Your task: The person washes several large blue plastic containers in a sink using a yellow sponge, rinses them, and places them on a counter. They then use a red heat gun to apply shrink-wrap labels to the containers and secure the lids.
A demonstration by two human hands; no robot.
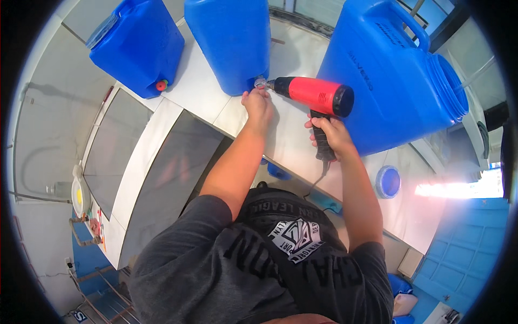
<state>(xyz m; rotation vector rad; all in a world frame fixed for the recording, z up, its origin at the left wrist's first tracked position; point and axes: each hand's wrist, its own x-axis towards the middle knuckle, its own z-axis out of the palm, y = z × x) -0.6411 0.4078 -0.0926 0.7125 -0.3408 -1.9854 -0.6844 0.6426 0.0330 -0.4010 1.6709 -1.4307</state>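
My right hand (pixel 333 135) is wrapped round the black handle of a red heat gun (pixel 313 90), whose metal nozzle points left. Right at the nozzle's tip is a clear plastic piece (pixel 260 82), low on the front of the middle blue water jug (pixel 232 43). Just below that clear piece, my left hand (pixel 259 105) is closed, its fingertips against it; how much they grip is partly hidden. A cord hangs down from the gun's handle.
On the left stands another blue jug (pixel 143 48) with a red spout cap (pixel 162 85). A larger blue jug (pixel 388 81) leans across the right, near a round blue lid (pixel 388 182). All rest on a white tiled counter (pixel 226 116). A dark recessed basin (pixel 167 167) lies left.
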